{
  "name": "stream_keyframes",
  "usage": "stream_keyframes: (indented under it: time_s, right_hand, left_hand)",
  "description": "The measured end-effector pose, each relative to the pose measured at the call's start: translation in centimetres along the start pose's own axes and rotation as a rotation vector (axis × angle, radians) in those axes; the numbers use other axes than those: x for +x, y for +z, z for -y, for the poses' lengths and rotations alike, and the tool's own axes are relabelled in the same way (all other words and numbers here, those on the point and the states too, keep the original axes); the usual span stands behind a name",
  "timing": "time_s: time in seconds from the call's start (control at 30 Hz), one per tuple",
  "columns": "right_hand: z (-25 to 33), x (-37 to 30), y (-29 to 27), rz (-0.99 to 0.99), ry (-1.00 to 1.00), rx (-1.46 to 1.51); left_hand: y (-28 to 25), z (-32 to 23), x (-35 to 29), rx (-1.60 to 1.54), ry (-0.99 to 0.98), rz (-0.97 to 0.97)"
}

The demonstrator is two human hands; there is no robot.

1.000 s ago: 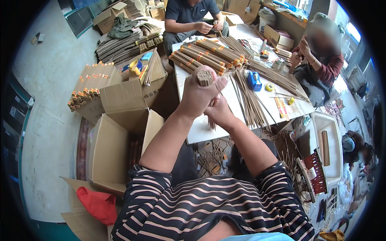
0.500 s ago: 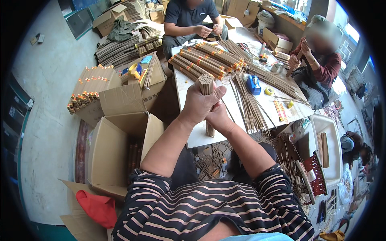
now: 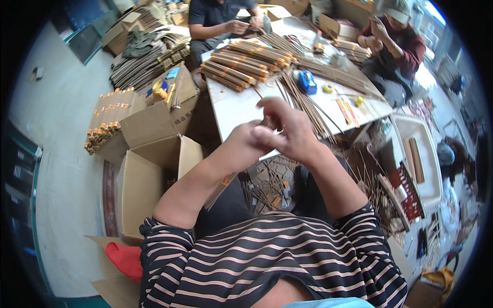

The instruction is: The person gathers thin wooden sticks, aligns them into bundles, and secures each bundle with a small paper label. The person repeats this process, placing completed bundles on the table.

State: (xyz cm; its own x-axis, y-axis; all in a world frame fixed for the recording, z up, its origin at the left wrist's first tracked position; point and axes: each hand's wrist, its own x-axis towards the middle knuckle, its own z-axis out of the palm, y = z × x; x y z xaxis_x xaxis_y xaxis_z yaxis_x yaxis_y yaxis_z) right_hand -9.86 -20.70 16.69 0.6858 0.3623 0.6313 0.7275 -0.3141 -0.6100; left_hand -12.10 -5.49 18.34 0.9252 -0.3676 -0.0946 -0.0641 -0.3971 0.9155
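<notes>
In front of my chest, over the table's near edge, I hold a bundle of thin brown sticks (image 3: pixel 219 192) at a slant. Its lower part, with an orange-red label, shows beneath my left forearm. My left hand (image 3: pixel 245 143) is wrapped round the bundle near its upper end. My right hand (image 3: pixel 294 129) is curled about that end, thumb and fingers on either side, the forefinger raised and somewhat blurred. Both palms hide most of the bundle's middle. Beyond my hands, labelled stick bundles (image 3: pixel 241 64) lie piled on the white table (image 3: pixel 231 115).
Loose sticks (image 3: pixel 303 105), a blue tape dispenser (image 3: pixel 307 82) and yellow tape rolls lie on the table. An open cardboard box (image 3: pixel 146 185) stands at my left, a white tub (image 3: pixel 434 174) at my right. Two people work across the table; one person's hands (image 3: pixel 245 25) hold something thin.
The bundle has gone from upright to slanted, its lower end swinging left and toward me. Both hands have come nearer, and my right hand has moved up to the bundle's top end.
</notes>
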Motion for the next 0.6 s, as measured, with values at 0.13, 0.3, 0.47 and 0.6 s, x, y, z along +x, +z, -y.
stream_keyframes:
  time_s: [0.13,0.3,0.47,0.6]
  right_hand:
    - [-1.4,-3.7,1.1,-0.041,-0.034,-0.113]
    - [-2.0,-7.1,1.1,-0.092,0.169,0.072]
    - [-2.8,-8.7,0.5,-0.084,0.410,0.214]
    - [-3.9,-9.3,0.4,0.000,0.515,0.269]
  left_hand:
    - [3.1,1.6,-0.6,-0.153,-0.225,0.117]
    - [4.9,3.0,-1.2,-0.327,-0.308,0.286]
    - [5.4,5.5,-1.0,-0.613,-0.298,0.453]
    - [6.7,6.4,-0.6,-0.668,-0.315,0.442]
